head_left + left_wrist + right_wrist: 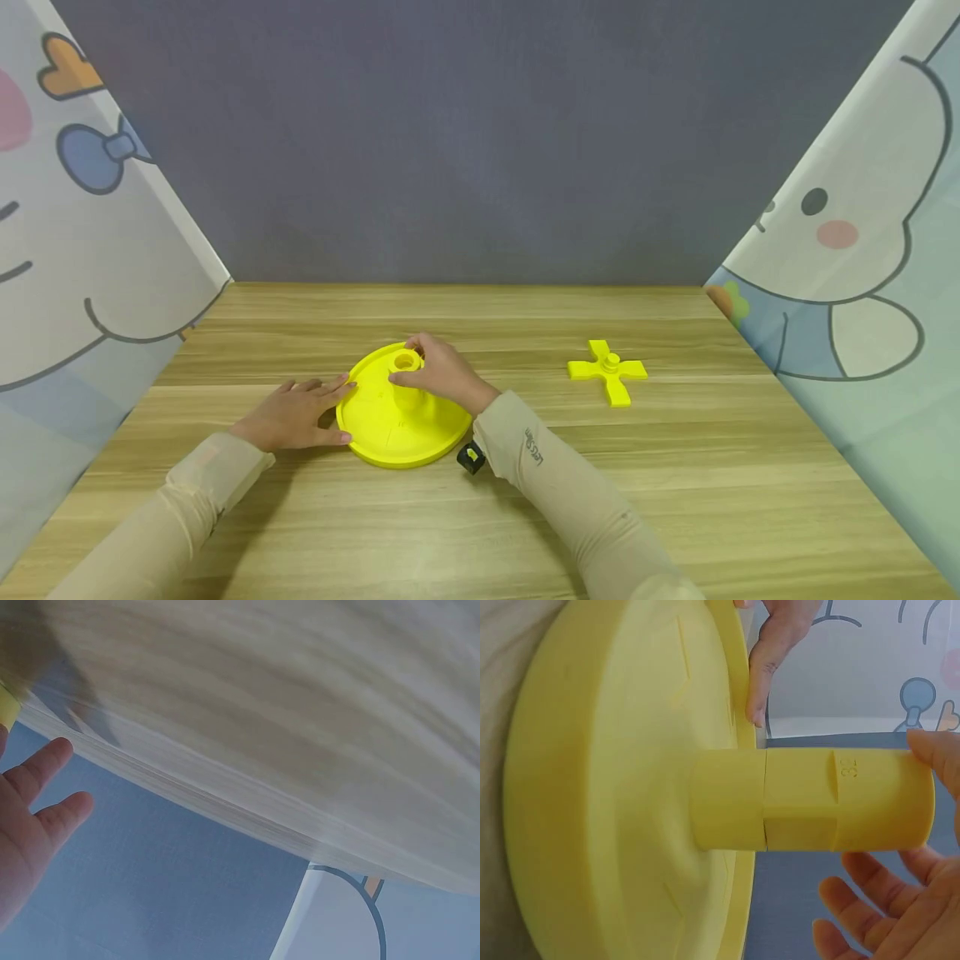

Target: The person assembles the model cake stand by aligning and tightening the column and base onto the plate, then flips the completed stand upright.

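A round yellow base with a raised rim lies flat on the table, a short stub rising from its middle. On that stub stands a hollow yellow cylinder, upright, with a thin seam where the two meet. My right hand pinches the cylinder near its top, thumb on one side and fingers on the other. At the base's left edge, my left hand rests with fairly straight, spread fingers, its fingertips and thumb tip right at the rim. The left wrist view catches only a sliver of yellow beside those fingers.
To the right lies a yellow cross-shaped piece with a round peg at its centre. A small black device sits by the right cuff. A grey panel stands behind the wooden table, with cartoon-printed sheets on both sides.
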The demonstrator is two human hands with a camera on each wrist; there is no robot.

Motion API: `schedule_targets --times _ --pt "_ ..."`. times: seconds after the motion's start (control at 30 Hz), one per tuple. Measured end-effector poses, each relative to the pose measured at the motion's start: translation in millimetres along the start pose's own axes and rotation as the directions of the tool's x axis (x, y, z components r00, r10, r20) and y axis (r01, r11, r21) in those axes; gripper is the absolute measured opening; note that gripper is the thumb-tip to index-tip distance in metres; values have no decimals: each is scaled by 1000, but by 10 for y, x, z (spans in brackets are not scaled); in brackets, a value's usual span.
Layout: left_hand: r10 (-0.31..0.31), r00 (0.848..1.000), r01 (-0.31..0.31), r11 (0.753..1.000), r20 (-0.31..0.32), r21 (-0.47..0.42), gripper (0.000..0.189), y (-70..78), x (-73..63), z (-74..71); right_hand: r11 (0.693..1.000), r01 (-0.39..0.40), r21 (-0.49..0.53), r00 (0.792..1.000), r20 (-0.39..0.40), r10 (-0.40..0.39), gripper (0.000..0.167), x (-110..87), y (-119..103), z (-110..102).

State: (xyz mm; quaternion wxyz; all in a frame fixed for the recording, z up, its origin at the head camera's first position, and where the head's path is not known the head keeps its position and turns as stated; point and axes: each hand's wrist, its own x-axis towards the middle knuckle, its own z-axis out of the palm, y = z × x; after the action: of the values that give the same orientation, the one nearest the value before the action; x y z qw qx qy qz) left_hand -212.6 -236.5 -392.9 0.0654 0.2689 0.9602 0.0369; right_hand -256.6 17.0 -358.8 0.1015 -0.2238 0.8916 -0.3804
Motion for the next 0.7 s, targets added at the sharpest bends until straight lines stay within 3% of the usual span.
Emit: schedule_targets --times 0.23,0.47,0.7 --pt "-2 1000 2 1000 3 -5 89 15 -1 -11 998 41 53 998 36 -43 57 7 59 -17" --pt "0 1000 0 1000 14 -4 89 4 13 26 1000 -3 26 1000 6 3 63 3 64 5" --pt "1 1000 -1 1000 0 -3 89 9 6 2 989 83 120 995 40 -88 67 28 84 -5"
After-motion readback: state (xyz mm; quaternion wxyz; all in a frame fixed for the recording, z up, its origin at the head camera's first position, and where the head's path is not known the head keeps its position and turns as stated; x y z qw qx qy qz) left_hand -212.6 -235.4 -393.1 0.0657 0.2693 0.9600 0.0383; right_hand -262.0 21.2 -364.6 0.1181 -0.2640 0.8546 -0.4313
